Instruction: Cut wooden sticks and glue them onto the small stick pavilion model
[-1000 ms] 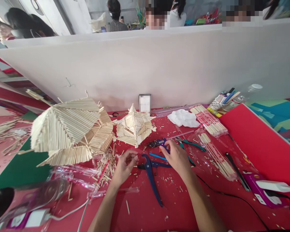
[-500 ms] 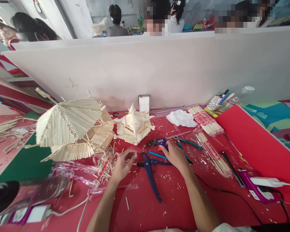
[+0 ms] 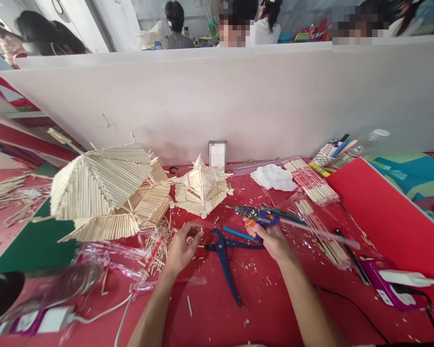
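Observation:
My right hand [image 3: 277, 243] is wrapped round the grip of a blue glue gun [image 3: 256, 216] with an orange trigger. A long clear glue stick [image 3: 320, 230] juts from its back end, and its nozzle points left. My left hand [image 3: 183, 246] is pinched beside a pile of short cut sticks [image 3: 155, 250]; something tiny and pale shows at its fingertips, too small to name. Between the hands lie a dark blue cutter [image 3: 224, 265] and a light blue strip [image 3: 238, 233]. Just beyond stands a small pointed stick roof [image 3: 201, 190], touching a larger stick-built model [image 3: 101, 183] on the left.
Green-handled pliers [image 3: 289, 214], crumpled white tissue [image 3: 273, 177] and wrapped stick bundles [image 3: 311, 180] lie on the right. A red board [image 3: 379, 226] leans behind a purple power strip [image 3: 390, 284]. A phone [image 3: 217, 155] stands against the white partition [image 3: 217, 96]; people sit beyond it.
My right hand has lifted the glue gun off the table and drawn it to the right, with the glue stick swinging along. My left hand stays almost where it was.

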### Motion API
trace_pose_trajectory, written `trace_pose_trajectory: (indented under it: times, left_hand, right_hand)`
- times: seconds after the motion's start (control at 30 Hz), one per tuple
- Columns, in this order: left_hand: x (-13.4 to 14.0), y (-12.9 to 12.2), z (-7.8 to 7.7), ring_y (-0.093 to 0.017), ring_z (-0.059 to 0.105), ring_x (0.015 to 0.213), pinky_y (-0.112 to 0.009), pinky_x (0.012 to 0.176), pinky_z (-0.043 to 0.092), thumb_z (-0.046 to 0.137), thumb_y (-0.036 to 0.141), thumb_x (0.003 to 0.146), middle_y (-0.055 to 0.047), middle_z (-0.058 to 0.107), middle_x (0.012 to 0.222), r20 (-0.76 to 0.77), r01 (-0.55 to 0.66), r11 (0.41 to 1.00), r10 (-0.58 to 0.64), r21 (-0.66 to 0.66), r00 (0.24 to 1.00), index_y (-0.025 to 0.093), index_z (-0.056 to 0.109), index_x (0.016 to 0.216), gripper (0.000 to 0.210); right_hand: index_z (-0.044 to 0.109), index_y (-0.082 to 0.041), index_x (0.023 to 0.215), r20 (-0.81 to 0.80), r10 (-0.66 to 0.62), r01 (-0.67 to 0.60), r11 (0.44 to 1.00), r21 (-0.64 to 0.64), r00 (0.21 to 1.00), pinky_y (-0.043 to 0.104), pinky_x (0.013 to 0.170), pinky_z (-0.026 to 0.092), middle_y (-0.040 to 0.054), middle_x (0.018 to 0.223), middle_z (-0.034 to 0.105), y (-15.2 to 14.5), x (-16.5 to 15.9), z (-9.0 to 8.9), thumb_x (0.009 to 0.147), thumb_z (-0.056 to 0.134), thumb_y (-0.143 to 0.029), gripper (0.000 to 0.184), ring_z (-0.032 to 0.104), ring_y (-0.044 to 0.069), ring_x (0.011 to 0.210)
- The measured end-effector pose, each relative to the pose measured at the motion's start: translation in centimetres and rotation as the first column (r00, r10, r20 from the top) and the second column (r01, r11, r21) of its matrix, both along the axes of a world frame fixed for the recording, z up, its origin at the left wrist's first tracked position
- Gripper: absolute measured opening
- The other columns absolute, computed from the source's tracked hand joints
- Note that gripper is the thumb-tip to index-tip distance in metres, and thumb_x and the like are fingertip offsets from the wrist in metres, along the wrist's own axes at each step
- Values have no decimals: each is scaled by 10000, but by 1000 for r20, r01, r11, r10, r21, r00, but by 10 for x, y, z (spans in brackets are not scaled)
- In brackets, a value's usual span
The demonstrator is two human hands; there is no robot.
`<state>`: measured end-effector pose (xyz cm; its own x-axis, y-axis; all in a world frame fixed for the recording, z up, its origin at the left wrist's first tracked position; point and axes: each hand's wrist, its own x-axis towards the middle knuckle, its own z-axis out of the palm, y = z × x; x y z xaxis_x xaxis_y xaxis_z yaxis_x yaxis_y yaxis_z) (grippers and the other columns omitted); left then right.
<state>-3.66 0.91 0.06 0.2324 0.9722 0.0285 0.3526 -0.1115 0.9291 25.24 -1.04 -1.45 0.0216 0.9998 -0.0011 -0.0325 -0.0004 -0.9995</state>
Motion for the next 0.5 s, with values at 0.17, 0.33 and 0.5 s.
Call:
trace_pose_trajectory:
  times: [0.17,0.33,0.5]
  left_hand:
    - [-1,0,-4,-218,713,847,-338,800,543,583,376,966,-66,744,914,-97,-12,998,18,60,995,189,672,1023,214]
    - [-4,2,-9,-232,718,889,-363,851,554,563,367,976,-77,749,961,-176,-10,994,29,105,984,202,692,1023,214]
    - [-3,2,-13,-227,721,904,-358,869,557,551,333,992,-66,744,961,-217,16,990,14,138,976,215,687,1054,191]
  right_hand:
    - [723,-224,879,161,106,-104,994,-24,981,348,664,544,38,738,692,8,-12,15,887,630,-670,456,639,207,676]
    - [657,-247,821,286,60,-63,998,0,956,306,592,519,21,734,687,14,-30,22,895,626,-651,412,622,202,638]
    - [573,-248,759,312,54,-62,998,18,949,282,571,476,-9,650,594,16,-35,18,928,593,-590,383,562,178,594]
